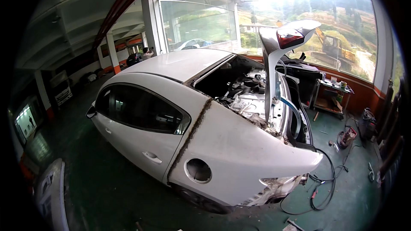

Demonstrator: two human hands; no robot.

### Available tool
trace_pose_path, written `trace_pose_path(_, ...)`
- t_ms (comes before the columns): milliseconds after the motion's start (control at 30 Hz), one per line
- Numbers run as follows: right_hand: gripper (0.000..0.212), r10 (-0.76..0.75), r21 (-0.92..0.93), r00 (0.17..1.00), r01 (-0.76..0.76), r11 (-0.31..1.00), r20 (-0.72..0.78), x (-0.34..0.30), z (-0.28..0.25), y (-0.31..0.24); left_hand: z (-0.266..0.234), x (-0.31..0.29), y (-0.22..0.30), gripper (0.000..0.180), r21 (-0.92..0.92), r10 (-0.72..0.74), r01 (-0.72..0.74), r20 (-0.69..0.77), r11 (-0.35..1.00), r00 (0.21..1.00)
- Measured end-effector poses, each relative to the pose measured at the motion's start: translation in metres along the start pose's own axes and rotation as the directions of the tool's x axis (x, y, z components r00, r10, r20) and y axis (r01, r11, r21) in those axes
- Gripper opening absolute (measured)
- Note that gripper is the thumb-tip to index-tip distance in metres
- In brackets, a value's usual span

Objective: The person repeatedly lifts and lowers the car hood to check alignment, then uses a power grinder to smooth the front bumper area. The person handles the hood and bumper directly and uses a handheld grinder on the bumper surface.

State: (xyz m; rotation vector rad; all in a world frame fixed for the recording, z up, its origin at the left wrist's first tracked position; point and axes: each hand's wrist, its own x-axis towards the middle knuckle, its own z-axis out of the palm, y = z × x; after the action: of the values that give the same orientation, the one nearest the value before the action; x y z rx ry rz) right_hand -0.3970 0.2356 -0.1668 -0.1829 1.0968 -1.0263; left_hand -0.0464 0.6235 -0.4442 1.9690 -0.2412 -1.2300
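Observation:
Neither of my hands shows in the head view. A white car (171, 66) fills the middle, its rear toward the lower right. Down its rear quarter panel (244, 145) runs a rough brown seam (192, 130), from the roof edge to the wheel arch. A round opening (198, 170) sits in that panel behind the rear door (150, 145). The trunk lid (269, 64) stands raised, with a red tail light (290, 38) on it. The rear window opening has no glass, and bare metal shows inside. The rear corner below the panel is stripped and rusty.
Black cables (332, 188) loop over the green floor behind the car. A wheeled cart (329, 94) with small items stands by the window, near a red tool or machine (347, 137). At lower left leans a pale car panel (51, 194). Another person (147, 53) is far back.

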Motion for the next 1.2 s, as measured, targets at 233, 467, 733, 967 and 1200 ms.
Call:
trace_pose_path(233, 0.080, 0.089, 0.137, 0.920, -0.151, 0.979, 0.381, 0.054, -0.015, 0.023, -0.041, -0.030, -0.041, 0.025, -0.230, 0.076, -0.093, -0.085, 0.969, 0.994)
trace_pose_path(467, 0.029, 0.063, 0.147, 0.996, -0.072, 0.986, 0.065, 0.034, 0.050, 0.037, -0.056, -0.065, 0.031, 0.021, -0.030, -0.322, 0.321, -0.094, 0.947, 0.942)
trace_pose_path(733, 0.031, 0.061, 0.159, 0.992, -0.077, 0.984, 0.108, 0.014, 0.077, -0.006, 0.001, -0.061, 0.168, 0.020, -0.054, -0.092, 0.091, -0.006, 0.994, 0.996)
trace_pose_path(967, 0.025, -0.003, 0.173, 0.960, -0.047, 0.984, 0.280, 0.056, 0.070, -0.016, 0.035, -0.082, 0.286, 0.036, 0.195, 0.288, -0.283, 0.002, 0.939, 0.958)
trace_pose_path(1200, 0.031, 0.211, 0.018, 0.943, -0.223, 0.975, 0.256, 0.139, 0.069, -0.060, 0.198, -0.110, 0.441, 0.049, -0.153, 0.519, -0.517, 0.489, 0.842, 0.701)
